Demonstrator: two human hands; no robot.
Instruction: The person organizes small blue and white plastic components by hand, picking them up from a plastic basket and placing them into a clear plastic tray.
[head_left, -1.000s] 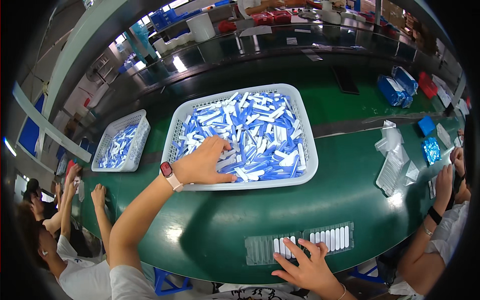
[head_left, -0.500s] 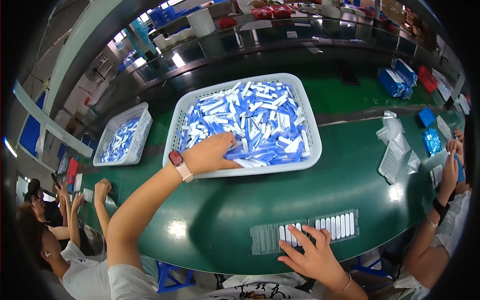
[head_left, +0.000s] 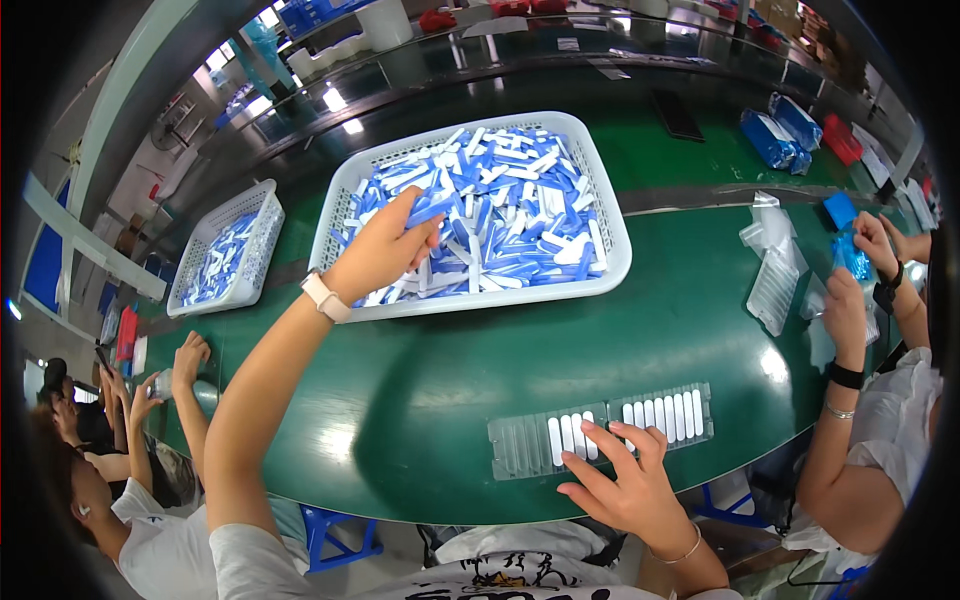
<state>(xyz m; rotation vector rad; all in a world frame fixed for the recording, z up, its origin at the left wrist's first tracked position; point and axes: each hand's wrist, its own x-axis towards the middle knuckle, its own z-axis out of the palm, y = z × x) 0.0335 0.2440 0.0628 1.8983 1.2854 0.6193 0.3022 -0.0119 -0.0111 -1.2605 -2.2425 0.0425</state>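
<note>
My left hand is over the left part of a big white plastic basket, heaped with short blue and white plastic sticks. Its fingers are closed round a blue stick; whether more lie in the palm is hidden. By the table's near edge, a clear plastic tray with narrow slots has white sticks standing side by side in many of them, while its left slots hold none. My right hand rests at this tray with fingers spread, the fingertips over its middle, gripping nothing.
A smaller white basket of similar sticks stands at the left. To the right lie clear empty trays and blue packs. A co-worker's hands handle things at the right edge; another person's hand is at the left.
My left hand has lifted from the near side of the pile and turned, now with a blue stick in its fingers. My right hand stays at the tray. The whole view has shifted slightly.
</note>
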